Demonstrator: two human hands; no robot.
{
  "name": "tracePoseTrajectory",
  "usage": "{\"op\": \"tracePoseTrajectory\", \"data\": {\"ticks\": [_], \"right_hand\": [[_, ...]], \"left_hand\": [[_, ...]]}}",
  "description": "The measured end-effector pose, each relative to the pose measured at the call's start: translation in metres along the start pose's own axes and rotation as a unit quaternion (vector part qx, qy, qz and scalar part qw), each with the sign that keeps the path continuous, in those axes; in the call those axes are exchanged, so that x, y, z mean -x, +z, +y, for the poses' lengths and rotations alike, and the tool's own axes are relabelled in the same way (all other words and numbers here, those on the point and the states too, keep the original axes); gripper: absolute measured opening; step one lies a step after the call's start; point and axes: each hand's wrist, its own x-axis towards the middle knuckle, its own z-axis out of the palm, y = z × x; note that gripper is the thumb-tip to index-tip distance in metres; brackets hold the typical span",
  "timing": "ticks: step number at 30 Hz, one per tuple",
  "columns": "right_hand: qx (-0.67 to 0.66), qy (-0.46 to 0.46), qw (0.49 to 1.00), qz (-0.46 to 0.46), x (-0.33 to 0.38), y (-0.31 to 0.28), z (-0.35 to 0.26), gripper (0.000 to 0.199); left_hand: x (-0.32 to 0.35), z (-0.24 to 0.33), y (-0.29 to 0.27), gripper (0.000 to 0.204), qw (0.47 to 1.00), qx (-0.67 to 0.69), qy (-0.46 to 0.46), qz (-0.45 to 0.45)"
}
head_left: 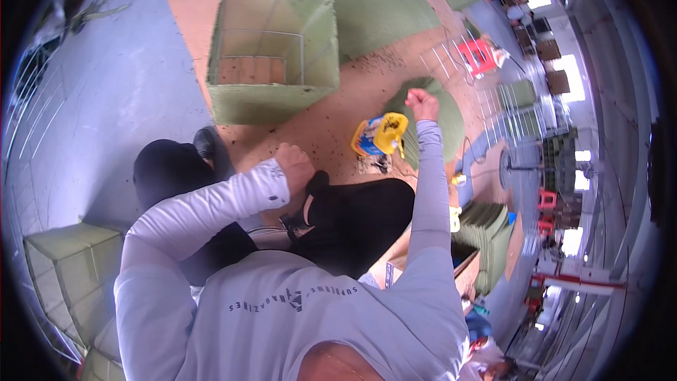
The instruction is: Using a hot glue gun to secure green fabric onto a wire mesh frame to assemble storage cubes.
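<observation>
Plainly, your left hand (pixel 294 168) is nearest you, fingers curled in, with any hold hidden. Nearer your right hand (pixel 423 105) sits the yellow-and-blue plastic container (pixel 374 138), just left and your side of its drawn-together fingers, long axis slanting up-right; I can't tell what they pinch. Beyond your left fingers stands the open, green-covered box (pixel 271 105).
</observation>
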Motion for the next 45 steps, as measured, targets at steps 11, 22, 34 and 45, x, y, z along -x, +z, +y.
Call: {"op": "tracePoseTrajectory", "data": {"ticks": [11,22,34,45], "right_hand": [[-0.326,0.528,0.774,-0.123,0.122,0.04,0.16,0.034],[-0.284,0.531,0.794,-0.084,0.116,0.047,0.175,0.031],[-0.205,0.189,0.957,-0.079,0.018,-0.022,-0.045,0.017],[0.016,-0.31,0.948,-0.066,0.05,0.044,-0.232,0.012]], "left_hand": [[-0.015,-0.006,0.03,0.012,0.998,-0.044,0.029,-0.029],[-0.024,-0.005,0.039,0.014,0.998,-0.052,0.018,-0.04],[-0.011,0.001,0.016,0.011,0.997,-0.045,0.018,-0.055],[-0.016,0.011,0.0,0.016,0.996,-0.027,0.015,-0.081]]}}
